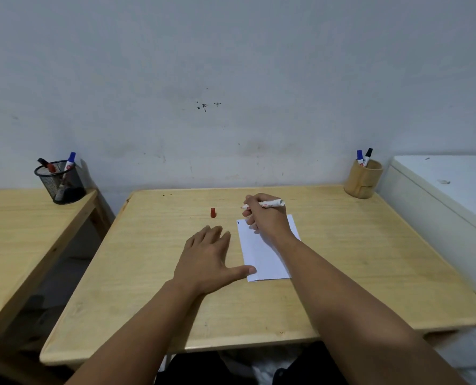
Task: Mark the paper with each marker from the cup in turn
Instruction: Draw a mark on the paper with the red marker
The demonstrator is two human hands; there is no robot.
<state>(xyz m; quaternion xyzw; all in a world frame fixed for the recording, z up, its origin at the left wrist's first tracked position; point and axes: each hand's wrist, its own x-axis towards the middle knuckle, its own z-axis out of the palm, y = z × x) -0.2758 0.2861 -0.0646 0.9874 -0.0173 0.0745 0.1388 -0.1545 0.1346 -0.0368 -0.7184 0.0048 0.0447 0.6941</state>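
Note:
A white sheet of paper lies on the wooden table, with a small blue mark at its far left corner. My right hand hovers over the sheet's far end, shut on an uncapped white marker whose tip points left. Its red cap stands on the table to the left. My left hand rests flat and open beside the paper, thumb touching the sheet's near left edge. A wooden cup at the far right corner holds a blue and a black marker.
A black mesh cup with a red, a blue and other markers stands on a second wooden table at the left. A gap separates the two tables. A white cabinet borders the right edge. The wall runs behind.

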